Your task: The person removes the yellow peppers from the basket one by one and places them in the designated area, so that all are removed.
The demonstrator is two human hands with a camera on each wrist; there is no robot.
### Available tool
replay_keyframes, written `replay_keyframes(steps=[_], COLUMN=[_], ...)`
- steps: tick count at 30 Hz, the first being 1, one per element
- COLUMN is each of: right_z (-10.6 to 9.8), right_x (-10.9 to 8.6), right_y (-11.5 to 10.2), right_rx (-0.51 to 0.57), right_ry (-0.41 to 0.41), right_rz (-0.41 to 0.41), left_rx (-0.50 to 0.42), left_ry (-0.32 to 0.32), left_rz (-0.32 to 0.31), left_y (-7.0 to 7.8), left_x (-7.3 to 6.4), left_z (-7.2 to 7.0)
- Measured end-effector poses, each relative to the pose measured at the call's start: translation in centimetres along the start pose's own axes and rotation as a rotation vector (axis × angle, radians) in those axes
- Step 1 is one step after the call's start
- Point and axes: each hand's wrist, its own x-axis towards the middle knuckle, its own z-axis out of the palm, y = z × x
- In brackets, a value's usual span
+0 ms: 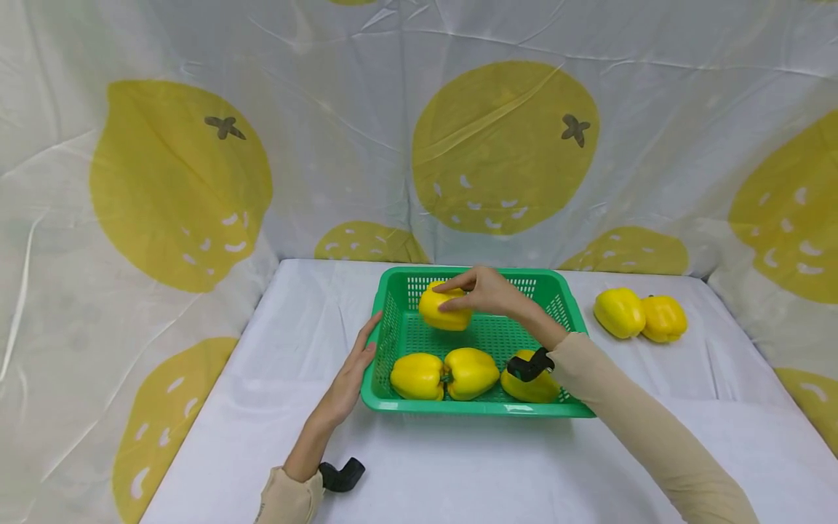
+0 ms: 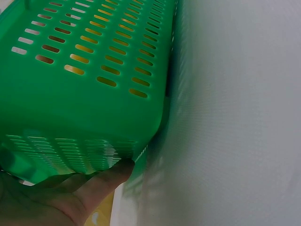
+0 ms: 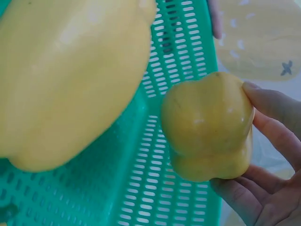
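Note:
A green plastic basket (image 1: 432,406) with slotted walls stands on the white-covered table. My right hand (image 1: 491,291) holds a yellow bell pepper (image 1: 440,314) between thumb and fingers, over the basket's back left part. The right wrist view shows that same bell pepper (image 3: 207,127) gripped at one end. Along the front of the basket lie a left bell pepper (image 1: 417,377), a middle one (image 1: 471,373) and a right one (image 1: 533,386), partly covered by the black wrist mount. My left hand (image 1: 350,378) rests its extended fingers against the basket's left side; the left wrist view shows them at the slotted wall (image 2: 70,113).
Two more yellow bell peppers (image 1: 619,313) (image 1: 664,319) sit side by side on the table right of the basket. Behind the table hangs a white cloth (image 1: 340,160) printed with large lemons. The white tabletop (image 1: 458,473) extends in front of the basket.

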Motion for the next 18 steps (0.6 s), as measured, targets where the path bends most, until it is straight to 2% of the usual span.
replay_keyframes(steps=[6, 18], right_z=[-1.8, -6.0], right_x=[-1.7, -7.0], right_y=[-0.5, -0.4], right_rx=[0.009, 0.043], right_ry=[0.045, 0.176], right_rz=[0.037, 0.171], left_rx=[-0.007, -0.001], left_ry=[0.000, 0.002], left_rz=[-0.004, -0.010], left_y=[-0.1, 0.0], left_x=[0.0, 0.0], left_z=[0.0, -0.1])
